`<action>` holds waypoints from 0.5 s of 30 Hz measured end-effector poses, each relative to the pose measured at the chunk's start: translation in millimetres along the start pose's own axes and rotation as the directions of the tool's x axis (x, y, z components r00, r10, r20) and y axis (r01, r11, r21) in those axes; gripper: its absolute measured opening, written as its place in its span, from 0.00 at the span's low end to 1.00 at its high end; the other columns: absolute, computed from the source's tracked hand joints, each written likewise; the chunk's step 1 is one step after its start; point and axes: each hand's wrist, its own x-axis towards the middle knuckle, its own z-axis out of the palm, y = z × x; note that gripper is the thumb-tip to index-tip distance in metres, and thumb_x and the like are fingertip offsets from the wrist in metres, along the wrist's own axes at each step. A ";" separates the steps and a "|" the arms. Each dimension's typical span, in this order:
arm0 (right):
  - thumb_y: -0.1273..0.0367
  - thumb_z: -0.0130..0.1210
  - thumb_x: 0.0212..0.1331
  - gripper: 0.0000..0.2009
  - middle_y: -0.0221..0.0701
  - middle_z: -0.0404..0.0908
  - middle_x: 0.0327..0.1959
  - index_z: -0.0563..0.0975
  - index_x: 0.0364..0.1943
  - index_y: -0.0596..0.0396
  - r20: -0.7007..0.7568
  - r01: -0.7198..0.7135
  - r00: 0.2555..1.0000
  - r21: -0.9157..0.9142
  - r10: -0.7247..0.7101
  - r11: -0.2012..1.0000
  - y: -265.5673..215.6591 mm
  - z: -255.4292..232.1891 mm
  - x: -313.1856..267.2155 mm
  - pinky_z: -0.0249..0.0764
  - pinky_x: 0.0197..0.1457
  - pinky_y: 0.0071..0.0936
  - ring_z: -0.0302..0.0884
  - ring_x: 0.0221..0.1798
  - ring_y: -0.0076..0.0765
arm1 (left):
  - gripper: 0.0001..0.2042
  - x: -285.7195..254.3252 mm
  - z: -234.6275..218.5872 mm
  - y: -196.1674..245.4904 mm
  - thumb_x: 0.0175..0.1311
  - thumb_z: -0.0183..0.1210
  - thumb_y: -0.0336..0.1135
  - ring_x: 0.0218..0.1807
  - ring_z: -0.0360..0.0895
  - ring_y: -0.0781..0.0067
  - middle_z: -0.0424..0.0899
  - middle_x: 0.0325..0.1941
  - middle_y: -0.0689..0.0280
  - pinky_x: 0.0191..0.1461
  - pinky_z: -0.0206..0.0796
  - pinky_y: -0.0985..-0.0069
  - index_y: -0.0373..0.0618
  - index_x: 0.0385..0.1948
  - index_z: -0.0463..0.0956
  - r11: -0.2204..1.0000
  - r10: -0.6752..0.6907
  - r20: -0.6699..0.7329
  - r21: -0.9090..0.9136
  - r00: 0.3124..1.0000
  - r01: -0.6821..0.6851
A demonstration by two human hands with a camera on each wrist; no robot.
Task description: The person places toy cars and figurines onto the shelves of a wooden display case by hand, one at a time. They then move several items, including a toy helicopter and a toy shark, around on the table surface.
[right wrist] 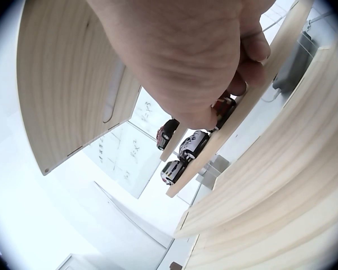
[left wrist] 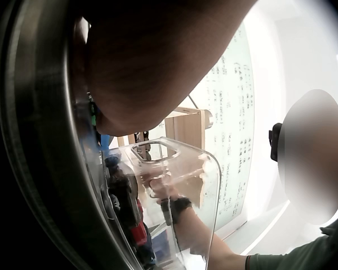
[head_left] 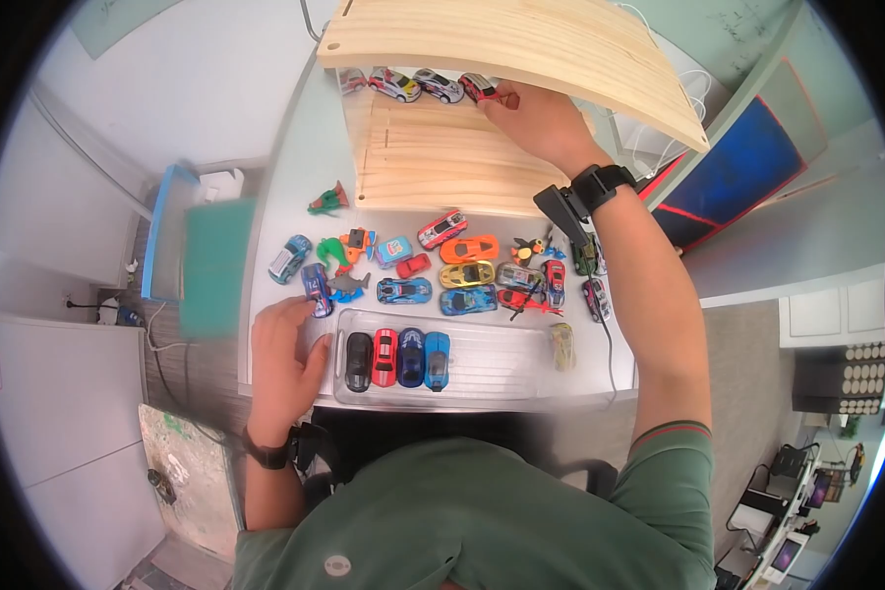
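Head view: the right hand pinches a red car in the rack, likely to keep it aligned beside the white car. The left hand lies relaxed near the tray, fingertips by a blue car.

Left wrist view: the tray stands beside the left hand, fingertips hidden.

Right wrist view: the right hand partly covers the red car, on a shelf.

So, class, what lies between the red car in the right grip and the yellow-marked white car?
A white-and-black car, as the head view shows.
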 end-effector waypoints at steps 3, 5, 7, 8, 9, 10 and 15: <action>0.52 0.63 0.68 0.21 0.37 0.87 0.38 0.85 0.47 0.58 0.029 -0.018 0.999 -0.017 0.019 1.000 -1.0 -1.6 0.2 0.79 0.49 0.37 0.85 0.42 0.41 | 0.25 -0.7 0.2 -2.9 0.57 0.68 0.20 0.65 0.76 0.44 0.81 0.63 0.51 0.71 0.65 0.56 0.42 0.59 0.76 1.000 0.007 0.005 0.002 1.000 -0.007; 0.51 0.63 0.68 0.22 0.37 0.87 0.38 0.85 0.48 0.58 0.033 -0.020 0.999 -0.012 0.020 1.000 -2.6 -3.4 -0.7 0.79 0.49 0.37 0.85 0.42 0.41 | 0.25 -0.7 0.1 -3.1 0.59 0.69 0.23 0.65 0.76 0.43 0.81 0.63 0.50 0.70 0.64 0.55 0.42 0.60 0.76 1.000 0.014 0.009 0.003 1.000 -0.014; 0.51 0.63 0.68 0.22 0.37 0.87 0.38 0.85 0.48 0.57 0.037 -0.022 0.999 -0.008 0.022 1.000 -2.9 -3.8 -0.9 0.79 0.49 0.37 0.85 0.42 0.41 | 0.25 -0.2 -0.3 -0.9 0.56 0.66 0.18 0.66 0.76 0.45 0.80 0.64 0.51 0.71 0.66 0.57 0.41 0.58 0.76 1.000 0.002 0.002 0.000 1.000 -0.002; 0.51 0.63 0.67 0.22 0.37 0.87 0.38 0.85 0.48 0.57 0.032 -0.021 0.999 -0.012 0.021 1.000 -2.7 -3.3 -0.8 0.79 0.49 0.37 0.85 0.42 0.42 | 0.25 -0.2 -0.2 -0.8 0.56 0.66 0.18 0.66 0.76 0.45 0.80 0.64 0.51 0.71 0.66 0.57 0.41 0.58 0.76 1.000 0.002 0.002 0.000 1.000 -0.002; 0.50 0.63 0.67 0.22 0.37 0.87 0.38 0.85 0.48 0.57 0.028 -0.020 0.999 -0.016 0.020 1.000 -2.9 -3.3 -0.8 0.79 0.49 0.37 0.85 0.42 0.42 | 0.25 -0.2 -0.1 -0.8 0.56 0.66 0.18 0.66 0.76 0.44 0.80 0.64 0.51 0.71 0.67 0.56 0.41 0.58 0.76 1.000 0.002 0.002 -0.003 1.000 -0.002; 0.50 0.63 0.67 0.22 0.37 0.87 0.38 0.85 0.48 0.57 0.028 -0.019 0.999 -0.016 0.020 1.000 -3.5 -3.8 -1.1 0.79 0.49 0.37 0.85 0.42 0.42 | 0.25 -0.3 -0.1 -0.8 0.56 0.66 0.18 0.66 0.76 0.44 0.80 0.64 0.51 0.71 0.67 0.56 0.41 0.58 0.76 1.000 0.003 0.001 -0.006 1.000 -0.003; 0.49 0.62 0.68 0.23 0.37 0.87 0.40 0.85 0.49 0.56 0.037 -0.031 0.999 -0.002 0.031 1.000 -5.6 -5.6 -2.8 0.79 0.49 0.37 0.85 0.43 0.42 | 0.25 -0.7 0.0 -0.8 0.56 0.66 0.18 0.66 0.76 0.44 0.80 0.64 0.51 0.71 0.67 0.57 0.41 0.58 0.76 1.000 0.004 -0.001 -0.005 1.000 -0.004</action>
